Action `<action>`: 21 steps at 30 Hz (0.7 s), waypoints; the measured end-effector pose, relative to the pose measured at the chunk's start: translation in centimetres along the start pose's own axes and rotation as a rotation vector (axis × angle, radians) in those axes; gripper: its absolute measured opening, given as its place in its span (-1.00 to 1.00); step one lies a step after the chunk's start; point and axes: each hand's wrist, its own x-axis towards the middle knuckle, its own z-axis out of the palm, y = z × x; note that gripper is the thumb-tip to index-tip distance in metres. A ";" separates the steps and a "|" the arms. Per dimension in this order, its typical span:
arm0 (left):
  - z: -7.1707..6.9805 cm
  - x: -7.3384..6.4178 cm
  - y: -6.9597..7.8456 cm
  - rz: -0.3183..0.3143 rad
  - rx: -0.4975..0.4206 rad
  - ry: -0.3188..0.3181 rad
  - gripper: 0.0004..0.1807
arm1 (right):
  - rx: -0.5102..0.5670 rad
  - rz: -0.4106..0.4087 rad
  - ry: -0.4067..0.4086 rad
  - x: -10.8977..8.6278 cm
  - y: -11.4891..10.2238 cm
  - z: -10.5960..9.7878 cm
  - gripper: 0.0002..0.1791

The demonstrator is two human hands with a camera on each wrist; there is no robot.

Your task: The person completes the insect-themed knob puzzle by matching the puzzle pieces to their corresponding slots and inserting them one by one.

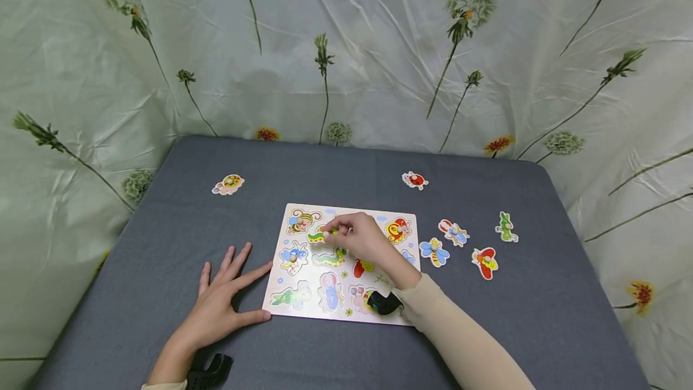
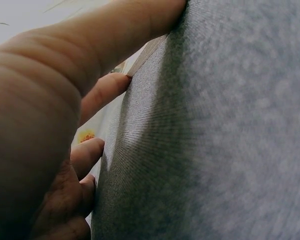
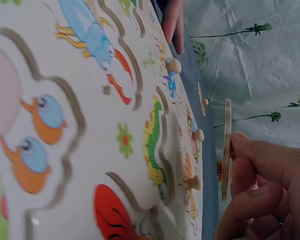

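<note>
My right hand pinches a green caterpillar puzzle piece above the upper middle of the wooden peg puzzle board. In the right wrist view the caterpillar piece appears edge-on, apart from the board, its knob hidden by the fingers. Below it on the board lies the caterpillar recess. My left hand rests spread on the cloth, thumb and index fingertips at the board's left edge. A bee piece and a blue-winged insect piece sit in the board's left column.
Right of the board lie a blue-winged bee piece, a beetle-like piece, a red-winged piece and a green piece. A ladybug piece and a snail-like piece lie behind it. A floral curtain hangs behind the table.
</note>
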 end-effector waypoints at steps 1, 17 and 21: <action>0.0 0.0 0.0 -0.001 -0.001 0.000 0.01 | 0.000 -0.003 0.000 -0.1 0.0 0.1 -0.89; -0.1 0.0 0.0 0.003 0.006 0.002 0.00 | -0.024 0.017 0.002 -1.7 0.7 1.1 -0.94; -0.1 0.0 0.0 0.000 0.000 0.001 0.00 | -0.033 0.015 -0.003 -2.1 1.0 1.4 -0.96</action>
